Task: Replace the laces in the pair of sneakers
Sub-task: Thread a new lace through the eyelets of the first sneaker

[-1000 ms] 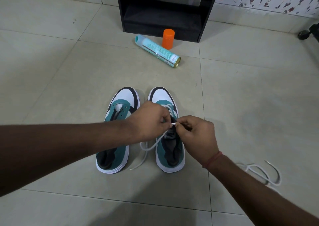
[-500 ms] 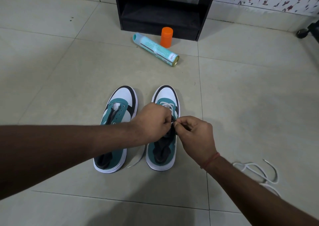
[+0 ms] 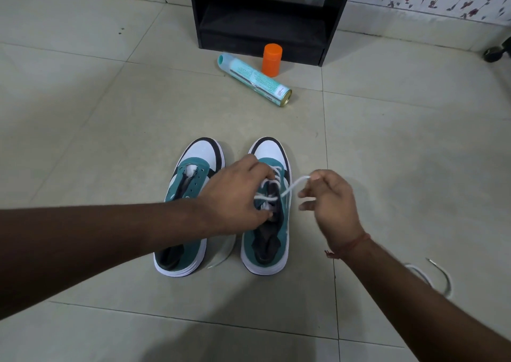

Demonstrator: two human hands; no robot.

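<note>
From the head view: lacing the right sneaker (image 3: 266, 209), standing on the floor (image 3: 110, 118) beside the left sneaker (image 3: 188, 209). Right hand (image 3: 330, 205) pinching a white lace (image 3: 294, 186) and drawing it up and away from the eyelets; left hand (image 3: 235, 192) gripping the right sneaker's upper, steadying it. Lower eyelets laced, upper ones seemingly waiting; left sneaker showing bare eyelets, so well under half done by the look of it. Spare lace (image 3: 439, 277) lying near the right forearm, partly hidden. Left fingertips hidden; hard telling which eyelet is being threaded.
</note>
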